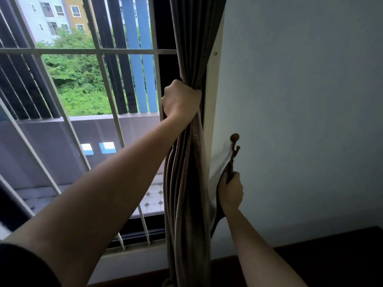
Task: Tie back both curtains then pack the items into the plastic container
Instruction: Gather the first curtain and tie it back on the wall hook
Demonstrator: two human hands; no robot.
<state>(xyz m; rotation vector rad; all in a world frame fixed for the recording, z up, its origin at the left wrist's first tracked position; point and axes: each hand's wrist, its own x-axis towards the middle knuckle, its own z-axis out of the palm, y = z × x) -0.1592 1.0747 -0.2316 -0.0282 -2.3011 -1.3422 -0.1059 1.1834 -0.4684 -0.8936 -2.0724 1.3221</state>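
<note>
L hand (180, 98) grips curtain (186, 183) (bunched); R hand (230, 191) holds tieback (231, 161).

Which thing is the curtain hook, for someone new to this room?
Find the barred window; the gathered curtain hangs at its right edge. Just right of it, on the pale wall, sits the hook: small, dark brown, round-knobbed, above the right hand.

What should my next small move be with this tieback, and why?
Probably bring the tieback round the curtain. Your left hand grips the curtain in a tight bunch, while your right hand holds the tieback just under the hook, beside the curtain and not yet round it.
</note>
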